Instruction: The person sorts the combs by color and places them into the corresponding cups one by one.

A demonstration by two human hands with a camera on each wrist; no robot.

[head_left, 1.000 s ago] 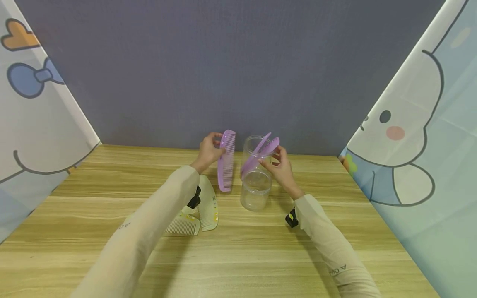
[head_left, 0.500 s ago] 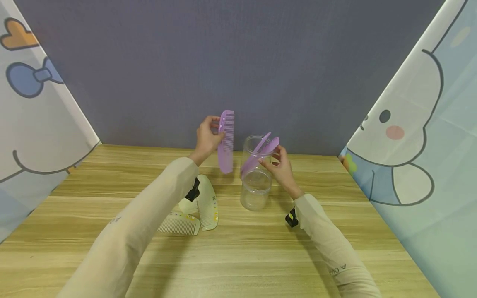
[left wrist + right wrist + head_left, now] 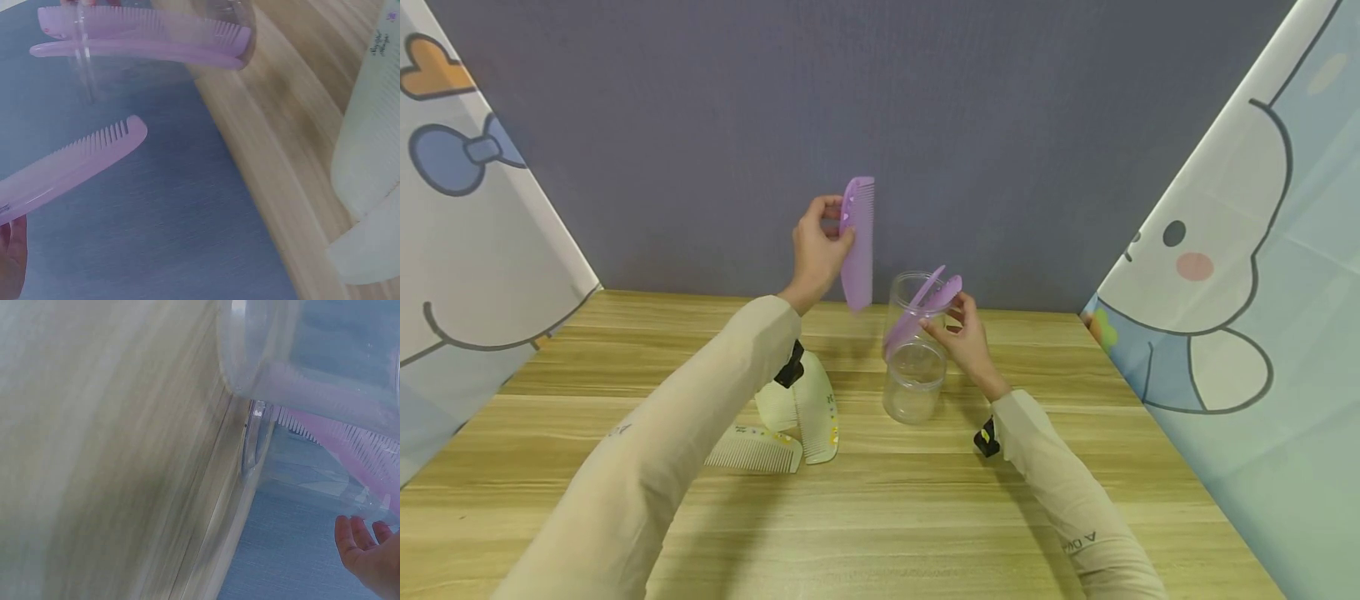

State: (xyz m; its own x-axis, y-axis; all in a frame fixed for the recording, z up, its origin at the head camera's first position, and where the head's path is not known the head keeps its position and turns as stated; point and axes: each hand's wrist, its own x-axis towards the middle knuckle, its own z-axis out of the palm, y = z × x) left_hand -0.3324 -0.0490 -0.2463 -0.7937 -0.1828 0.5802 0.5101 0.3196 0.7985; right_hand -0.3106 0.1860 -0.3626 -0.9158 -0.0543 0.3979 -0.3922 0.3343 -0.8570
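My left hand (image 3: 816, 250) pinches a purple comb (image 3: 861, 258) by its upper part, holding it upright in the air with its teeth to the right. In the left wrist view that comb (image 3: 78, 165) slants across the left side. A clear plastic jar (image 3: 892, 308) stands at the back of the table, right of the held comb and lower. Two more purple combs (image 3: 906, 327) lean inside it, their ends above the rim. My right hand (image 3: 967, 340) grips this jar near its rim, thumb in front. A second clear jar (image 3: 912, 398) stands just before it.
Several pale comb pieces with small flower prints lie left of the jars; one pale comb (image 3: 817, 408) partly overlaps another, and a further pale comb (image 3: 756, 452) lies nearer. A dark grey panel (image 3: 880, 125) rises behind the wooden table (image 3: 925, 517). Printed cartoon panels flank both sides.
My left hand has lifted the purple comb upward from near the table to well above the jars' height. The right hand, both jars and the combs inside have stayed in place.
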